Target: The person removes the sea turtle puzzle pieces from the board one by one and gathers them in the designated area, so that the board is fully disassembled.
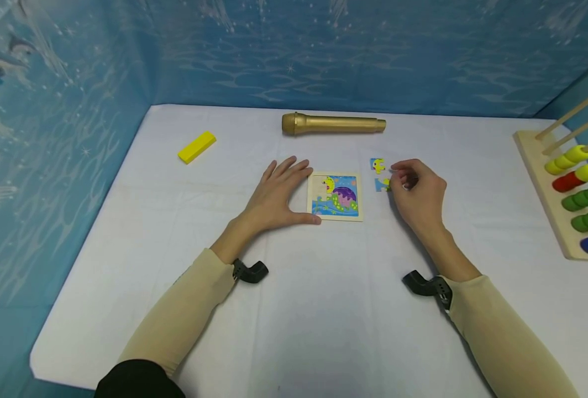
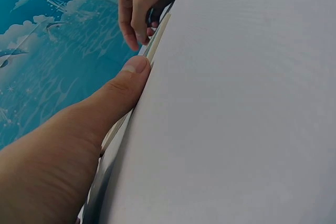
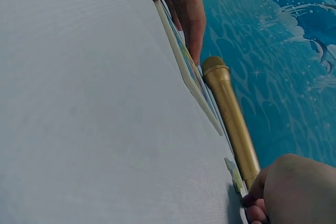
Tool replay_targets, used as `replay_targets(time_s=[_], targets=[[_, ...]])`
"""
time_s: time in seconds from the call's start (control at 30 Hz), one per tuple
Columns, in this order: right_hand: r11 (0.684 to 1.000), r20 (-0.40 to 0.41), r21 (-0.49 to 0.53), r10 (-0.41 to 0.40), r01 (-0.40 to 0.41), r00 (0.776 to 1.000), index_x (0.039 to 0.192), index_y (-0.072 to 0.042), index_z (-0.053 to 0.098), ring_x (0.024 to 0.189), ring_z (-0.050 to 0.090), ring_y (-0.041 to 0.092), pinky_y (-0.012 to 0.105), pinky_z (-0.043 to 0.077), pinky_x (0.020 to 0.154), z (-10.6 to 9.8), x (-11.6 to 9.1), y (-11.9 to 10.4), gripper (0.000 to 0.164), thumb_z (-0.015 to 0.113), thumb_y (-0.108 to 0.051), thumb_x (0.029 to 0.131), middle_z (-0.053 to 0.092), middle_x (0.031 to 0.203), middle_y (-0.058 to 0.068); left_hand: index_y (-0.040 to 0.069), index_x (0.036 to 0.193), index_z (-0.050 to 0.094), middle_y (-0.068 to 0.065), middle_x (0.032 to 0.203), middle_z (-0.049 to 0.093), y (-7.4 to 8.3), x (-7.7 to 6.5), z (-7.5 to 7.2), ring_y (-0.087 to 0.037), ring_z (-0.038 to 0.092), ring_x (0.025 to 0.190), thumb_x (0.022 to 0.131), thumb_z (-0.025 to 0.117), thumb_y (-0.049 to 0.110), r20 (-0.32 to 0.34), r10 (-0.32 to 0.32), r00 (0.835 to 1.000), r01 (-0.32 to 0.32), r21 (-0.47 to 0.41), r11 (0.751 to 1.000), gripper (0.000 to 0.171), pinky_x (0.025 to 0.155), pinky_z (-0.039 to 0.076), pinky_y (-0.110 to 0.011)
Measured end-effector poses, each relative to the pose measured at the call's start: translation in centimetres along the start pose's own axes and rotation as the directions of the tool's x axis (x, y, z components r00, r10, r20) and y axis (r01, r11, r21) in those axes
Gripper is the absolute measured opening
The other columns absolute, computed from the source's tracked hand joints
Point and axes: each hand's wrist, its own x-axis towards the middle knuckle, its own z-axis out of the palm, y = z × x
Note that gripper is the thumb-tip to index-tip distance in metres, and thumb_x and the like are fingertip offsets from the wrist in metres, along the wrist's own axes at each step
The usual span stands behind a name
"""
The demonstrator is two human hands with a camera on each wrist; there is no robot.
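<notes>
A small wooden jigsaw tray (image 1: 336,220) with a turtle picture lies flat in the head view; bare wood shows at its upper left. My left hand (image 1: 279,199) spans its left side, fingers spread, thumb along the near edge and fingertips at the far left corner. Right of the tray lie two loose puzzle pieces, an upper one (image 1: 377,165) and a lower one (image 1: 381,184). My right hand (image 1: 420,190) is beside them with bent fingers, its thumb right at the lower piece. I cannot tell whether these fingers pinch a piece.
A gold microphone (image 1: 339,124) lies behind the tray. The yellow block (image 1: 197,147) is at the back left. At the right edge stands a wooden bead rack (image 1: 537,182) with upright rods and coloured beads. Blue sea-print cloth (image 1: 294,55) hangs behind the white table (image 1: 294,331).
</notes>
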Motion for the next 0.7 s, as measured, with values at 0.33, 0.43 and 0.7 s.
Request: replay_targets(time_s=[0.33, 0.43, 0.7], targets=[[0.999, 0.002, 0.006, -0.038, 0.038, 0.999, 0.108, 0.003, 0.076, 0.077, 0.056, 0.017, 0.012, 0.039, 0.070, 0.03, -0.06, 0.08, 0.017, 0.063, -0.004, 0.099, 0.072, 0.091, 0.016, 0.020, 0.164, 0.039, 0.003, 0.174, 0.030, 0.02, -0.04, -0.04, -0.021, 0.013, 0.165, 0.077, 0.077, 0.078, 0.000, -0.004, 1.000, 0.004, 0.000, 1.000, 0.112, 0.135, 0.002, -0.050], [0.998, 0.010, 0.010, -0.061, 0.061, 0.998, 0.107, 0.003, 0.076, 0.077, 0.057, 0.017, 0.013, 0.039, 0.071, 0.08, 0.03, 0.15, 0.017, 0.063, -0.004, 0.098, 0.072, 0.091, 0.016, 0.020, 0.164, 0.039, 0.003, 0.174, 0.030, 0.02, -0.02, -0.03, -0.020, 0.013, 0.165, 0.077, 0.077, 0.078, -0.001, -0.006, 1.000, 0.006, 0.000, 1.000, 0.112, 0.135, 0.002, -0.049], [0.997, 0.112, 0.001, -0.074, 0.075, 0.991, 0.116, 0.004, 0.070, 0.083, 0.055, 0.019, 0.017, 0.037, 0.072, 0.12, 0.04, 0.10, 0.032, 0.078, -0.010, 0.088, 0.067, 0.095, 0.016, 0.020, 0.164, 0.038, 0.003, 0.174, 0.030, -0.03, -0.03, -0.06, -0.020, 0.013, 0.165, 0.076, 0.077, 0.079, 0.003, -0.005, 1.000, 0.005, -0.004, 1.000, 0.113, 0.135, 0.001, -0.049]])
